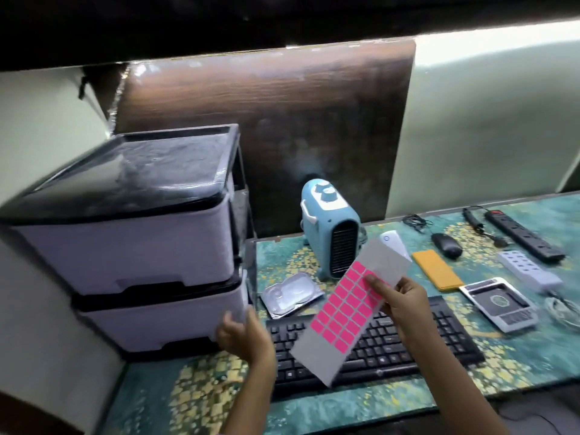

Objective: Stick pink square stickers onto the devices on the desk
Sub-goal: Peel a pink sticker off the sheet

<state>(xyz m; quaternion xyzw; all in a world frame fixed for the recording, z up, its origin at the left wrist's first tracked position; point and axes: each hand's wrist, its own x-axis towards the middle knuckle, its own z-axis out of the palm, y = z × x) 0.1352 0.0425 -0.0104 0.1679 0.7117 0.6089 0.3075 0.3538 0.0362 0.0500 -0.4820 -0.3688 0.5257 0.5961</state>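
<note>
My right hand (405, 304) pinches a long grey backing sheet (317, 359) that carries several pink square stickers (345, 309), and holds it tilted above the black keyboard (408, 343). My left hand (243, 335) is at the front right corner of the lower drawer (157, 318) of a white drawer unit, fingers curled around that corner. On the desk lie a blue fan heater (329, 227), a bare hard drive (290, 295), a white power bank (394, 243), an orange flat device (436, 270), a black mouse (447, 244) and a drive caddy (499, 304).
A black power strip (524, 235) and a white multi-socket block (527, 268) lie at the far right, with coiled white cable (561, 312) beside them. The two-drawer unit (125, 246) fills the left side. A dark wooden panel (266, 120) stands behind the heater. A patterned green mat (204, 394) covers the desk.
</note>
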